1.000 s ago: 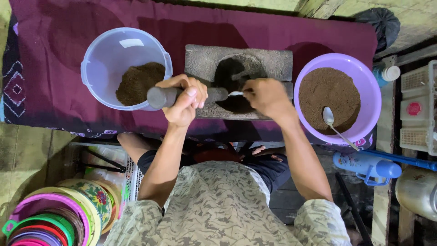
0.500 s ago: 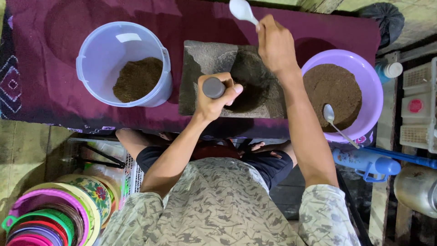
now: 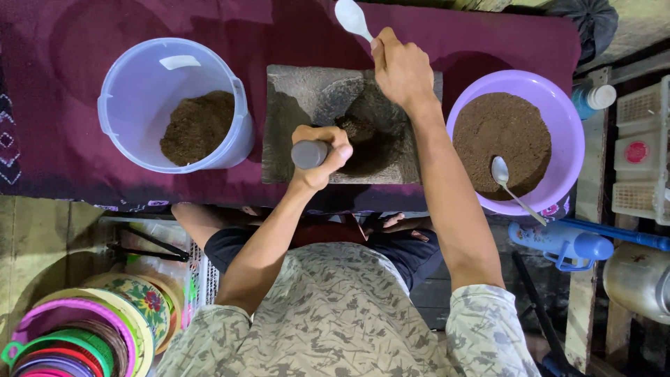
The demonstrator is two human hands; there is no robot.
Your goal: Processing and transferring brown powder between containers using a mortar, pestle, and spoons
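My left hand (image 3: 322, 155) grips the stone roller (image 3: 308, 154) upright, freeing the slab (image 3: 300, 98) beneath, while my right hand (image 3: 401, 66) holds a white spoon (image 3: 351, 17) beyond it, probably for scraping the paste (image 3: 363, 132).

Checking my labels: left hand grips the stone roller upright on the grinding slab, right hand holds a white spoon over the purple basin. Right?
Not quite. In the head view the right hand holds the white spoon beyond the far edge of the grinding slab, not over the purple basin. The left hand does grip the stone roller upright.
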